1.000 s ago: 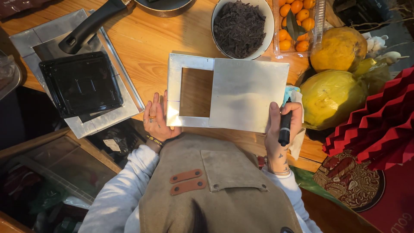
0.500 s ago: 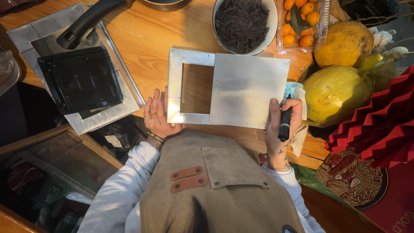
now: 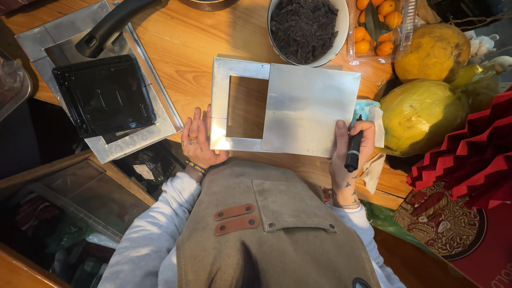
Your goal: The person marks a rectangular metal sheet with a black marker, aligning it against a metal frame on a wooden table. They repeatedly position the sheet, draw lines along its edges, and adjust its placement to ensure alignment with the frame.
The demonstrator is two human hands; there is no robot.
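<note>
My left hand (image 3: 198,140) rests with fingers spread against the left edge of a flat metal frame (image 3: 221,101) with a square cut-out, lying on the wooden table (image 3: 181,42). A plain metal sheet (image 3: 312,109) lies over the frame's right side. My right hand (image 3: 349,152) touches the sheet's lower right corner and grips a black marker (image 3: 352,152). I wear a tan apron (image 3: 266,234) and grey sleeves.
A black square tray (image 3: 104,96) sits on another metal sheet (image 3: 144,133) at the left, with a black handle (image 3: 109,26) above. A bowl of dark shreds (image 3: 306,26), a box of small oranges (image 3: 376,24), large yellow fruits (image 3: 421,114) and red folded paper (image 3: 469,154) lie at the right.
Both hands and the sheets stay almost as they were; only the view has shifted slightly.
</note>
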